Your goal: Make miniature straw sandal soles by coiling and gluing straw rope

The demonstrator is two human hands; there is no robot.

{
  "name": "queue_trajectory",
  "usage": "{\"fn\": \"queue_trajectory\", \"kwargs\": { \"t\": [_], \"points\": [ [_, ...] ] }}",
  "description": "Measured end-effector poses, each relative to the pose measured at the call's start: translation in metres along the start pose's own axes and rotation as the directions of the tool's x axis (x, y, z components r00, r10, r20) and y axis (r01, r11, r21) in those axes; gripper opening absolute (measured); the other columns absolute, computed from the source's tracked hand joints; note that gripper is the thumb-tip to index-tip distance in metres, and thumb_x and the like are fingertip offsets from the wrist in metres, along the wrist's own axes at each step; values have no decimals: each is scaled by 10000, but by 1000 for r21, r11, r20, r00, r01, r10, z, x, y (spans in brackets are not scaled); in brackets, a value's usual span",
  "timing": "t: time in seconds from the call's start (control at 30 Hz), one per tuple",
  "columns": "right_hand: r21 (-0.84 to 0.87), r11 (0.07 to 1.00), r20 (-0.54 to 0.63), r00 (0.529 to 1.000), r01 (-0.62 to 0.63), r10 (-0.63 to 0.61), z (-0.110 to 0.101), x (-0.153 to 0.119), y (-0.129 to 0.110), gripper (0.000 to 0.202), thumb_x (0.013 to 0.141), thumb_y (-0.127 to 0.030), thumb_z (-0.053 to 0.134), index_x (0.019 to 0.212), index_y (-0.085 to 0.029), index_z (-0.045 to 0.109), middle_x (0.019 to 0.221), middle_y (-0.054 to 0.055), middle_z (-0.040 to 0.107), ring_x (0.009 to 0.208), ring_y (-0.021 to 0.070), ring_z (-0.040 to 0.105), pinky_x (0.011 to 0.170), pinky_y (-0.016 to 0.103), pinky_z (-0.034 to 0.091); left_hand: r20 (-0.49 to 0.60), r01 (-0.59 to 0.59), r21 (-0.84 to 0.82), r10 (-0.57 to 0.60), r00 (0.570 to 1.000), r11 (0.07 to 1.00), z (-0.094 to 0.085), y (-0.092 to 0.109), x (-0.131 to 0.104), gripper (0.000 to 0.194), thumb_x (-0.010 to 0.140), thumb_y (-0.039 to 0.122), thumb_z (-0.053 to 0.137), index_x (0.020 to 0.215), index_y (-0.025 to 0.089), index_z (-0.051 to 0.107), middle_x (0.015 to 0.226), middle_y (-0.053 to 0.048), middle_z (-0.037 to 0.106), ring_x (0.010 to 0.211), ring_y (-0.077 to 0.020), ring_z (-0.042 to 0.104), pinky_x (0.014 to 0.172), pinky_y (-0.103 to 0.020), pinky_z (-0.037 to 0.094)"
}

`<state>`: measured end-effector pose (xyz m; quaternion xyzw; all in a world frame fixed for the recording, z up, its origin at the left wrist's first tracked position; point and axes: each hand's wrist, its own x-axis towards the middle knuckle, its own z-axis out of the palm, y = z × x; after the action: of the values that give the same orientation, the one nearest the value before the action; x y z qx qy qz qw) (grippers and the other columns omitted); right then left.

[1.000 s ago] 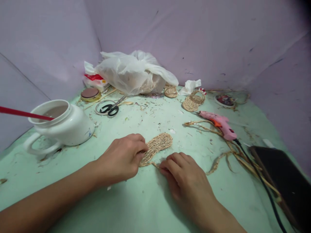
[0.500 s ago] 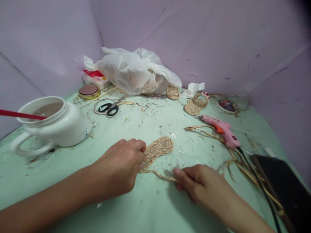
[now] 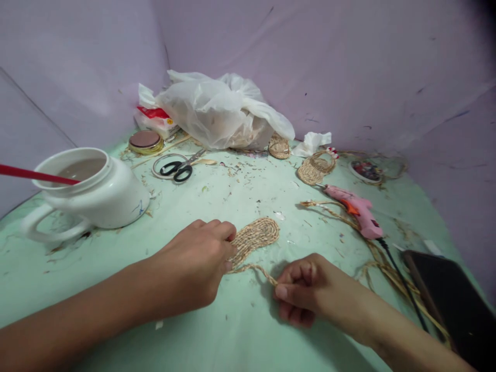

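A small sole-shaped piece of coiled straw braid lies flat on the table in front of me. Its left end is gripped by my left hand, fingers closed around the edge and hiding that part. From its lower edge runs a loose braided straw cord, slightly bowed. My right hand pinches this cord between thumb and forefinger, with the other fingers curled beneath. To the right, a pink glue gun rests on its side, touched by neither hand.
A white mug with liquid and a red stick stands at left. Behind are black-handled scissors, a plastic bag and a small woven slipper. At right lie a phone, a black cable and straw strands.
My right hand has turned, its fingers now curled more under the cord, and its pinch has moved slightly toward the woven piece. The left hand keeps its grip. The view has shifted slightly.
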<state>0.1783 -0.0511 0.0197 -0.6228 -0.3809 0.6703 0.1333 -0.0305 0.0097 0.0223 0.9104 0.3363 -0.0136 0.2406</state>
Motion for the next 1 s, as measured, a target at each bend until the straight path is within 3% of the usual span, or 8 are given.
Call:
{"fn": "queue_trajectory", "kwargs": {
  "t": [0.17, 0.37, 0.5, 0.63, 0.73, 0.83, 1.0],
  "points": [
    [13, 995, -132, 986, 101, -98, -2, 3, 7, 215, 554, -272, 682, 480, -180, 501, 393, -56, 485, 379, 46, 361, 406, 187, 264, 15, -5, 18, 5, 1000, 1000, -1, 1, -1, 190, 823, 181, 417, 768, 183, 598, 999, -74, 571, 849, -211, 513, 754, -369, 377],
    [-110, 957, -261, 922, 267, -287, -2, 4, 16, 169, 616, -300, 653, 542, -165, 583, 472, -40, 502, 461, 77, 406, 458, 204, 305, 20, -2, 16, 1, 1000, 1000, -1, 1, -1, 194, 825, 182, 420, 781, 185, 608, 1019, -75, 564, 875, -227, 513, 762, -396, 371],
    [-204, 913, -222, 891, 354, -395, 2, 3, 14, 205, 673, -367, 629, 646, -173, 690, 651, 36, 664, 595, 149, 557, 550, 249, 410, 11, -10, 5, 10, 1000, 1000, -2, 1, -1, 196, 836, 192, 418, 764, 182, 601, 995, -71, 564, 858, -223, 517, 751, -389, 372],
    [-350, 851, -244, 840, 391, -486, 3, 6, 16, 278, 771, -388, 557, 633, -180, 679, 628, 31, 641, 606, 160, 561, 570, 262, 420, -2, -30, 11, 30, 1000, 1000, -1, 1, -1, 214, 847, 195, 406, 758, 176, 600, 969, -76, 567, 826, -211, 513, 737, -376, 370],
    [-424, 799, -207, 814, 426, -543, 2, 8, 18, 206, 790, -327, 563, 676, -195, 673, 654, 15, 642, 611, 147, 554, 581, 254, 416, 7, -27, 17, 27, 1000, 999, -1, 0, -2, 218, 849, 200, 407, 816, 183, 622, 1002, -78, 567, 860, -218, 515, 752, -376, 373],
    [-475, 770, -172, 813, 426, -556, -1, 8, 18, 160, 761, -319, 619, 666, -200, 670, 628, -1, 622, 583, 133, 527, 547, 238, 388, 24, -13, 11, 12, 1000, 1000, -2, 0, -2, 216, 855, 214, 414, 841, 191, 628, 1023, -70, 563, 880, -217, 514, 776, -382, 374],
    [-467, 815, -235, 840, 344, -489, -3, 10, 19, 273, 693, -435, 695, 606, -188, 619, 484, -43, 501, 457, 90, 389, 435, 215, 265, 50, 4, -9, -4, 999, 1000, -3, 0, -3, 157, 822, 226, 478, 854, 194, 627, 1058, -68, 553, 898, -221, 512, 795, -385, 376]
  ]
}}
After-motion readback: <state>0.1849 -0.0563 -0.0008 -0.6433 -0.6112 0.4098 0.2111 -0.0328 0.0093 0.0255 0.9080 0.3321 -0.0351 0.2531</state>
